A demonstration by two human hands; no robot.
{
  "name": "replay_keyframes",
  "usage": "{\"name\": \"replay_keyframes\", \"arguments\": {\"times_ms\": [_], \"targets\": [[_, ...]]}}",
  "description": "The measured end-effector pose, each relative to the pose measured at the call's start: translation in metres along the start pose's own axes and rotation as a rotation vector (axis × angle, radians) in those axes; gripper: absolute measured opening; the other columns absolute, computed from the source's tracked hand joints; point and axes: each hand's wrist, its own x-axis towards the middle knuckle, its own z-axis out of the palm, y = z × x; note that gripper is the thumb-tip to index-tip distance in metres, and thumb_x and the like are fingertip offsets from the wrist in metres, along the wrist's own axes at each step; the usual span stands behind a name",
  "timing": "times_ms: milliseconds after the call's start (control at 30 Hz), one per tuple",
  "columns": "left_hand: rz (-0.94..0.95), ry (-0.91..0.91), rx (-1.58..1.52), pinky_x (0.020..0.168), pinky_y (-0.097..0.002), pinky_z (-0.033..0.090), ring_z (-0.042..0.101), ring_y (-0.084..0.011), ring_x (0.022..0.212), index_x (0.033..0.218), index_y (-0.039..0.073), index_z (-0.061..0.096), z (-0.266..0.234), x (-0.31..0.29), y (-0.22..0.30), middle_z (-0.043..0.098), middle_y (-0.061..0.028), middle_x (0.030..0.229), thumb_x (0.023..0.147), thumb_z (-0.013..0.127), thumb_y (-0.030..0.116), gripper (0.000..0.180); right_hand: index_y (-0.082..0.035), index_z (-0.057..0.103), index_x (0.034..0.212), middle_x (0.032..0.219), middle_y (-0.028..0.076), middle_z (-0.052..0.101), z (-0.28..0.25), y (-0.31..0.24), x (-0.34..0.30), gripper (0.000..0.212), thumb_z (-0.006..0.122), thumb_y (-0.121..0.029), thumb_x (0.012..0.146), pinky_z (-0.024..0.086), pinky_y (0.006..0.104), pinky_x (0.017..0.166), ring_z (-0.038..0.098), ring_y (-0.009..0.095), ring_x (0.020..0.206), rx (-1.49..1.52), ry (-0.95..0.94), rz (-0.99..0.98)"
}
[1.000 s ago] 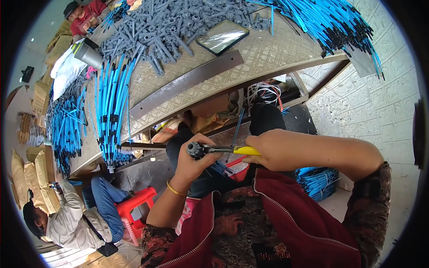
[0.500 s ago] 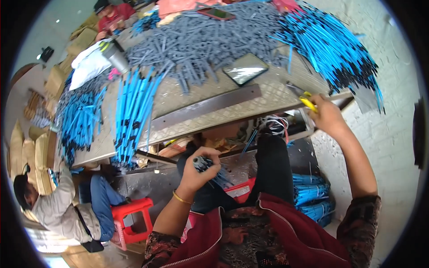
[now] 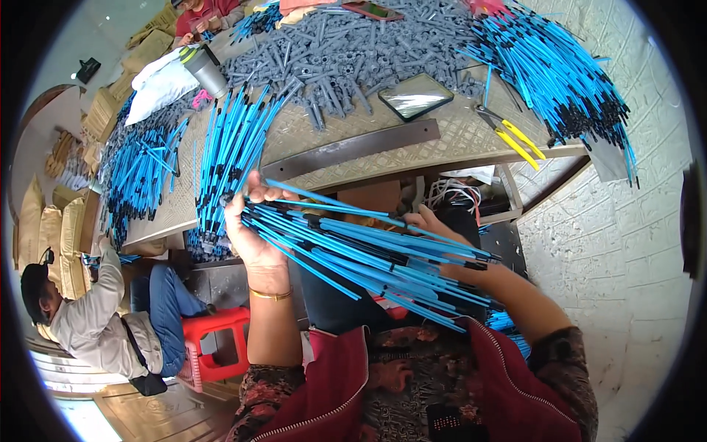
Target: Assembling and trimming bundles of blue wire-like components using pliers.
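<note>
A fanned bundle of thin blue rods with black fittings (image 3: 368, 250) lies across in front of me above my lap. My left hand (image 3: 254, 228) is closed around its gathered left end, where grey heads show. My right hand (image 3: 453, 247) is at the spread right end, partly hidden behind the rods, with its fingers curled at the upper rods. Yellow-handled pliers (image 3: 519, 140) rest on the table edge with the jaws apart, out of either hand. Just beyond my left hand, another row of blue rods (image 3: 232, 140) lies on the table.
Grey plastic parts (image 3: 346, 59) are heaped on the table (image 3: 331, 151), near a metal bar (image 3: 353, 151) and a phone (image 3: 416, 97). More blue rods (image 3: 552, 74) lie at the right. One person (image 3: 96, 317) sits at left by a red stool (image 3: 213, 342); another (image 3: 202, 18) works at the far side.
My right hand has let go of the pliers, now on the table, and moved to the bundle. My left hand has raised the rods from my lap and turned them sideways.
</note>
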Motion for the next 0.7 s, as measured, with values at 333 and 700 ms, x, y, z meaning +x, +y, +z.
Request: {"name": "replay_keyframes", "arguments": {"times_ms": [333,700], "targets": [[-0.028,0.18,-0.026,0.08,-0.0447,0.049,0.059,-0.0239,0.081,0.086,0.006,0.057,-0.11,-0.014,-0.029,0.06,-0.0057,0.081,0.079,0.055,0.029,0.024,-0.002,0.053,0.113,0.106,0.008,0.056,0.043,-0.033,0.061,0.046,0.069,-0.028,0.078,0.043,0.0335,0.088,0.056,0.019,0.099,0.538,0.091,-0.381],[-0.058,0.381,0.54,0.077,-0.0351,0.048,0.06,-0.0226,0.084,0.097,-0.002,0.059,-0.193,-0.098,-0.05,0.063,-0.0125,0.091,0.087,0.045,0.025,0.032,-0.007,0.059,0.101,0.093,0.01,0.06,0.053,-0.065,0.047,0.033,0.071,-0.022,0.074,0.046,0.0319,0.075,0.059,0.022,0.086,0.569,-0.08,-0.426]]}}
